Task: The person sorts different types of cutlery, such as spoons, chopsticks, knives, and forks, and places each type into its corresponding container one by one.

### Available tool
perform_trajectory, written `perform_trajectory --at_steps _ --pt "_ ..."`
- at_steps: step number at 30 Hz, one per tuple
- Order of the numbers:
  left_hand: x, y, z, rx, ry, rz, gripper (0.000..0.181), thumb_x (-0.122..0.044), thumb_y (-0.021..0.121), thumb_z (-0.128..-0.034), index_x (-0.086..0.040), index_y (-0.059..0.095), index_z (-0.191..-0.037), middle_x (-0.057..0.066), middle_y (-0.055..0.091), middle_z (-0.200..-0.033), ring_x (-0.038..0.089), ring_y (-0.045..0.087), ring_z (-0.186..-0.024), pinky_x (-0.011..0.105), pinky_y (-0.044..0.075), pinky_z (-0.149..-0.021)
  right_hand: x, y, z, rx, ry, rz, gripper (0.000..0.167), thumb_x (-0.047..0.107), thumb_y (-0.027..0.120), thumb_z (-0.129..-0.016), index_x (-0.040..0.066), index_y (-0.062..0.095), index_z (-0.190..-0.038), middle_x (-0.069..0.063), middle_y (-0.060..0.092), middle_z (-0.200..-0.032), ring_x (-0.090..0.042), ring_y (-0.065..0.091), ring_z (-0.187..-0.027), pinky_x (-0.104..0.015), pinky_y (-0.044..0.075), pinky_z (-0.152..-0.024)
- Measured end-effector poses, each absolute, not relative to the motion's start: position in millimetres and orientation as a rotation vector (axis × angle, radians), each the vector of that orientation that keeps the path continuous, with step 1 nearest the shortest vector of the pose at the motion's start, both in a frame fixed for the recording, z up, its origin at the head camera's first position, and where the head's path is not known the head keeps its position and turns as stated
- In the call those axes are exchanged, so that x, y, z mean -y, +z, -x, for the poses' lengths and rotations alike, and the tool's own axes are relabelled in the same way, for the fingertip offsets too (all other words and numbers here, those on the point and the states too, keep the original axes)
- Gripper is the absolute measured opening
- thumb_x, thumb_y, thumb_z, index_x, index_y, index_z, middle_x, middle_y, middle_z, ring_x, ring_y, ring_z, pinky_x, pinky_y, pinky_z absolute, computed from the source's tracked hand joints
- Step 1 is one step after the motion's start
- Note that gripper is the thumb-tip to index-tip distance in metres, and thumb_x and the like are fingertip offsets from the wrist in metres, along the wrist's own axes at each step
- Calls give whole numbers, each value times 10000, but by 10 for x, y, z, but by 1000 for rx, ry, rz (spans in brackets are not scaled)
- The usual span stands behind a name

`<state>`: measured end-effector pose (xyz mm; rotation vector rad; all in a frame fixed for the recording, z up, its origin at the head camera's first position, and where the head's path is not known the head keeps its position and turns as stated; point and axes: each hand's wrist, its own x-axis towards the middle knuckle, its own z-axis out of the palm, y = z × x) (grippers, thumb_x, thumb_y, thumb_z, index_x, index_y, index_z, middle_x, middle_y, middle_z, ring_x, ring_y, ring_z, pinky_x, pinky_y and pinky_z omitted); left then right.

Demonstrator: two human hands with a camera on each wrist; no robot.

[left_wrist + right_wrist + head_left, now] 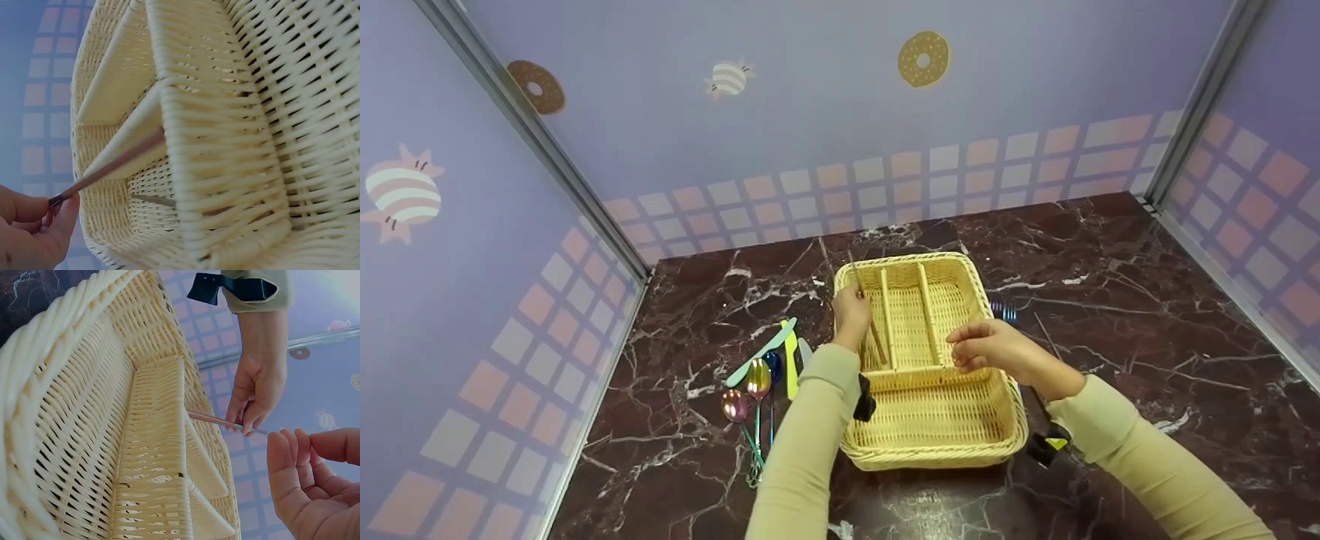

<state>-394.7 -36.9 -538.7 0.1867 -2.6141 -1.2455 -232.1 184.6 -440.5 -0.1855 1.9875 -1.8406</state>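
My left hand [851,316] pinches a thin brown stick [115,164] between thumb and fingers, slanting down into the left long compartment of the yellow wicker basket [934,456]. Another thin stick [154,199] lies low in that compartment in the left wrist view. Over the basket's right side is my right hand [997,351], holding nothing, its fingers loosely bent. The right wrist view shows its thumb close to the fingertips, with the brown stick [214,418] beyond, in the left hand's pinch.
Left of the basket lie a teal knife [761,352], a yellow-green handle [790,364] and several shiny spoons [759,379]. A blue fork [1003,311] and a thin dark stick [1046,334] are to its right. Patterned walls [840,97] enclose the dark marbled surface [675,450].
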Motion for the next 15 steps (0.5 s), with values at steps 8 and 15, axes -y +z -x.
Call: perform_trajectory --at_steps 8,15 --pt "165 -4764 3241 2882 -1405 -294 268 64 424 -871 -72 409 -641 25 298 -588 130 254 -508 245 237 -468 -1880 -4423 2304 -1933 -1845 245 58 3 511 -872 17 545 -917 -25 594 -770 -127 615 -695 -286 552 -698" --pt "177 -4885 3168 2982 -1323 -312 300 11 459 -857 -104 351 -602 7 290 -561 123 260 -481 249 234 -440 -1930 -4434 2266 -1924 -1870 240 53 4 521 -870 24 547 -913 -17 595 -762 -119 612 -686 -263 548 -691"
